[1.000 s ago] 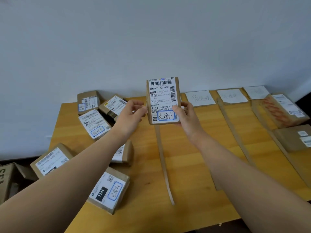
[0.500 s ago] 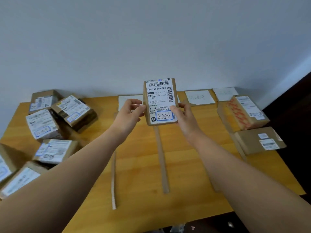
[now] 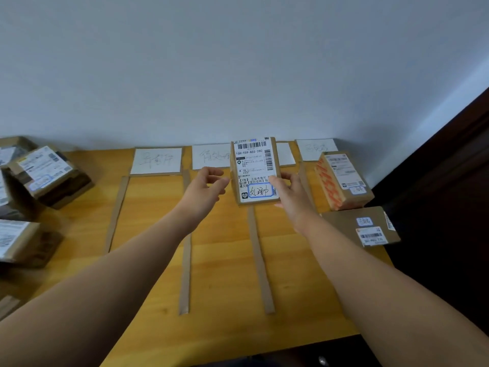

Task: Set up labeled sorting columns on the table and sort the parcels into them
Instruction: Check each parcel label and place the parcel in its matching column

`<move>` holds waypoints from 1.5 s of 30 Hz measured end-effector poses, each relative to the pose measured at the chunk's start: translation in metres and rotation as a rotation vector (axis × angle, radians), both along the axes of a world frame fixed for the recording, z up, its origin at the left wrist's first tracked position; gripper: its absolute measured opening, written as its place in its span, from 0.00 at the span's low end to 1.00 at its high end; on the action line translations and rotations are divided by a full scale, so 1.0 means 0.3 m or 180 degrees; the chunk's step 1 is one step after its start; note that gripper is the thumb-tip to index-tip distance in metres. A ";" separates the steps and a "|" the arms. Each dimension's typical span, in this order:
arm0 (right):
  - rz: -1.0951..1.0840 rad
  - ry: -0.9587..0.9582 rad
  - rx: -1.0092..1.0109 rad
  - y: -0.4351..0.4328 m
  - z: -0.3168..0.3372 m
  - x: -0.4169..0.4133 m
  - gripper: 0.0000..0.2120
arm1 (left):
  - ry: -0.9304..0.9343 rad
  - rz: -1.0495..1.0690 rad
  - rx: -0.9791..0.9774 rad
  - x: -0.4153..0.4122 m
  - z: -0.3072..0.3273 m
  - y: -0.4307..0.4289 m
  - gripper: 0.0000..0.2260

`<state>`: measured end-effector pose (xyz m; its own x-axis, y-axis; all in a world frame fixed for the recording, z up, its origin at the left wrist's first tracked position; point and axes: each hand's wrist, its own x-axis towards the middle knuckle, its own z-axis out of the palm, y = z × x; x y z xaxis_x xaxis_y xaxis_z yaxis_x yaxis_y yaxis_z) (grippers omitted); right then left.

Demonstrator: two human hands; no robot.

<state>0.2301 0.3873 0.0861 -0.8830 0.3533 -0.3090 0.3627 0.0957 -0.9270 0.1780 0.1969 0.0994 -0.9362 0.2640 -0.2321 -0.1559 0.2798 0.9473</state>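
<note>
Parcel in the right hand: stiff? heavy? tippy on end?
Probably stiff: the parcel shows straight edges though the right hand grips one side only. Likely light, as that grip alone holds it upright. Looks thin, so it may tip if stood on end.

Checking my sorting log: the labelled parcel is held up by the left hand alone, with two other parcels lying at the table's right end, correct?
Not quite: the head view shows the right hand gripping the parcel; the left hand is open beside it. The rest holds.
</note>
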 end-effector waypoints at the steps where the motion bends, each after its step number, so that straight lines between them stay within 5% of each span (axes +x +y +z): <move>1: -0.0033 -0.0050 0.0002 0.026 -0.012 0.003 0.21 | -0.0008 -0.0027 -0.0031 -0.002 -0.009 0.027 0.09; 26: -0.0642 -0.1092 -0.0724 0.350 -0.289 -0.166 0.19 | -0.0418 -0.0277 -0.0863 -0.179 -0.218 0.240 0.11; 34: -0.0638 -0.1048 -0.0130 0.340 -0.292 -0.250 0.15 | -0.0415 -0.0281 -0.0932 -0.208 -0.226 0.230 0.10; 38: -0.0334 -0.1101 0.0928 0.329 -0.285 -0.248 0.11 | -0.0429 -0.0309 -0.0955 -0.200 -0.218 0.219 0.12; 45: -0.0315 -0.0825 0.2314 0.275 -0.194 -0.236 0.20 | -0.0150 -0.0253 -0.1039 -0.182 -0.162 0.171 0.12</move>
<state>0.1594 0.4698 0.0280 -0.7680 0.6197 -0.1618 0.5978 0.6030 -0.5282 0.1235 0.2481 0.0509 -0.9019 0.2404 -0.3589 -0.1629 0.5802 0.7980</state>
